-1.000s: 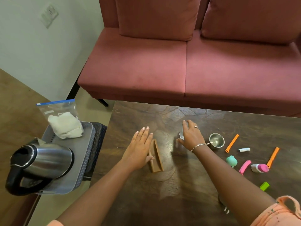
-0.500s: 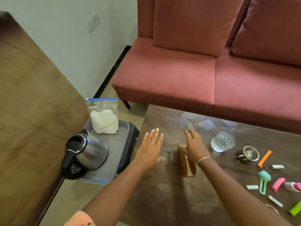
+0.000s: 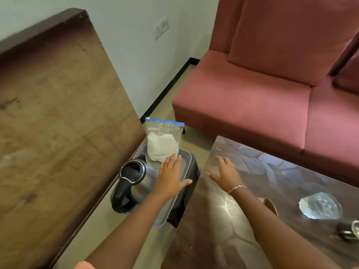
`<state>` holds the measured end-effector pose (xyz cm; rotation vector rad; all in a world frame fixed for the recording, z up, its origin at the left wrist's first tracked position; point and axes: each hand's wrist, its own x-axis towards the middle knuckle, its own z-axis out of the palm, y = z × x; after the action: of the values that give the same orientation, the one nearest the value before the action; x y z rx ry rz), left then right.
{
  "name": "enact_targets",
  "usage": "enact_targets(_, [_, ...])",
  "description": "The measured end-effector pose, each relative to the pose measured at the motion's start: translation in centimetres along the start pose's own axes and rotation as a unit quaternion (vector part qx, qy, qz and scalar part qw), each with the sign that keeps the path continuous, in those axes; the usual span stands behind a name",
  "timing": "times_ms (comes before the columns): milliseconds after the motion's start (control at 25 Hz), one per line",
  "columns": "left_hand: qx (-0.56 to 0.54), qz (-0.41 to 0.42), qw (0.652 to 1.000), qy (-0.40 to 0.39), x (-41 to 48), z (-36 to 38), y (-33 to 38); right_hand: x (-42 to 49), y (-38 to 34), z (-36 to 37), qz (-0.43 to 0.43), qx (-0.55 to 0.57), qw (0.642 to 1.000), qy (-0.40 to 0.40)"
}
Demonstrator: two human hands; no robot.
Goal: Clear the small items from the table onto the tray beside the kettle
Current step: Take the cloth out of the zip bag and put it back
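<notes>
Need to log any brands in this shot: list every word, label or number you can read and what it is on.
No text can be read.
Zip bag: faint pale print on the clear plastic, too blurred to read.
Kettle: no label shows.
Wall plate: no lettering shows.

The grey tray (image 3: 185,165) is shallow with rounded corners and sits lower than the table (image 3: 223,230), just off its left edge. The steel kettle (image 3: 134,183) stands upright on the tray's near-left part, with its black handle toward the near side. On the dark, glossy table, at the right, rests a clear glass bowl (image 3: 320,205). Left of it is a brown wooden piece (image 3: 271,205), only partly seen. A blurred steel cup (image 3: 349,232) is cut off by the right edge.
</notes>
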<state>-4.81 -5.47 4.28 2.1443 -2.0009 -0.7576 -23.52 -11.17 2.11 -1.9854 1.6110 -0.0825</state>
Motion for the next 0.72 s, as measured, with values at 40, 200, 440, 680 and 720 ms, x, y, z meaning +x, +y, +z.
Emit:
enact_targets(40, [-0.060,-0.015,0.998,0.017,0.4,-0.8,-0.7,1.0,-0.7,0.3,0.001,0.015,1.000,-0.015])
enact_targets(200, [-0.227,-0.067,0.966,0.101,2.0,-3.5,-3.9,6.3,-3.7,1.9,0.026,0.108,0.992,-0.064])
enact_targets(440, [-0.253,-0.079,0.956,0.125,4.4,-4.2,-7.2,14.2,-6.7,3.3,0.093,0.191,0.974,-0.079])
enact_targets(680, [-0.265,-0.080,0.951,0.140,5.6,-4.6,-9.2,20.1,-8.4,4.2,0.161,0.341,0.922,-0.086])
enact_targets(720, [-0.266,-0.077,0.951,0.141,5.6,-4.6,-9.4,20.7,-8.5,4.5,0.172,0.396,0.897,-0.093])
